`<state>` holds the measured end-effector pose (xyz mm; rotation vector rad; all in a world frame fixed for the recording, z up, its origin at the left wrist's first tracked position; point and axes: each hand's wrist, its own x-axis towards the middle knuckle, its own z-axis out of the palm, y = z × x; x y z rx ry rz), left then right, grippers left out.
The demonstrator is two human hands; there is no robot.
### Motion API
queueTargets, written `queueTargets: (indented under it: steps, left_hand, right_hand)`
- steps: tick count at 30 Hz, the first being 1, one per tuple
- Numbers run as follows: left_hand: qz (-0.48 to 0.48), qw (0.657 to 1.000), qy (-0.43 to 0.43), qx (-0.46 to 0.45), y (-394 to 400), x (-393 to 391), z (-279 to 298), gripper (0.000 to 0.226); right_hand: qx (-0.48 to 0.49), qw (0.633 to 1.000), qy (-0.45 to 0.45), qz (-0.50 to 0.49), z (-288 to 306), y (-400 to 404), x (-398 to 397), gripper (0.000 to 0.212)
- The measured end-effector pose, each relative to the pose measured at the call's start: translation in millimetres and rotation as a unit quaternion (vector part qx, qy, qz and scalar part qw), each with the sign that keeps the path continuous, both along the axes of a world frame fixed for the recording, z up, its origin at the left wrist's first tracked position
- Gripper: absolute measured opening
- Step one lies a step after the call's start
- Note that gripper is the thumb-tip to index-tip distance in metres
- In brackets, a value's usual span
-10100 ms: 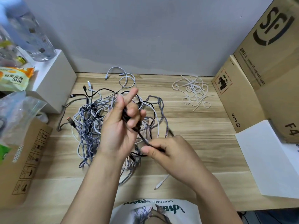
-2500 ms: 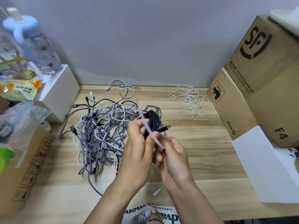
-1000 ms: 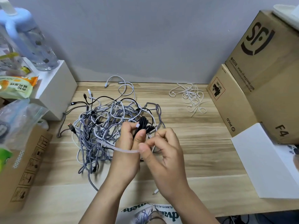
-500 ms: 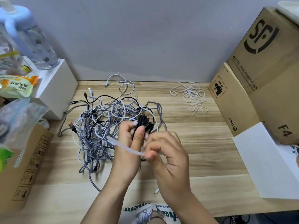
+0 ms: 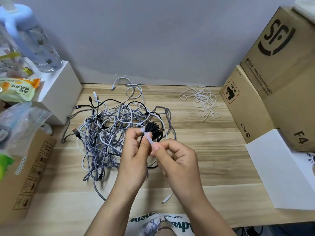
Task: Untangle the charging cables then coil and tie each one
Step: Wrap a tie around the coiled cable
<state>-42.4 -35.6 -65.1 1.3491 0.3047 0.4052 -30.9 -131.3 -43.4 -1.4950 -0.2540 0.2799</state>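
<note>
pale wood makes up the tabletop (image 5: pixel 196 160), backed by a grey wall. above its middle, a coiled black cable (image 5: pixel 154 132) is gripped by the curled fingers of the left hand (image 5: pixel 134 155). a white tie (image 5: pixel 149 139) wrapped at the coil is pinched by the right hand (image 5: pixel 177 160), its tail seemingly being pulled tight, though the fastening is partly hidden. most work is judged undone: a tangled heap of cables (image 5: pixel 110 132) is left toward the left edge. spare ties (image 5: pixel 202 102) are piled near the back right corner.
</note>
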Motion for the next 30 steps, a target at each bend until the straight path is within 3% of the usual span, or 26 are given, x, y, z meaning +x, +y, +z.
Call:
queueTargets:
  steps: [7,14,24,30]
  left_hand:
    - [-0.021,0.999,-0.011,0.041,0.0,-1.4,-1.2,0.007]
    - [-0.026,0.998,-0.01,0.049,0.3,-1.4,-5.7,0.007]
    - [-0.023,0.991,0.0,0.131,-1.0,-3.4,-7.5,0.005]
    - [-0.014,0.95,0.008,0.312,-0.9,-10.4,-9.6,0.007]
  right_hand:
    - [0.033,0.998,0.051,-0.001,-0.2,-0.9,5.0,0.021]
    - [0.033,0.997,0.065,-0.013,1.1,-1.9,5.1,0.023]
    - [0.008,0.996,0.082,-0.041,3.1,0.1,6.9,0.024]
    - [0.01,0.996,0.075,-0.039,-2.6,-1.9,8.5,0.031]
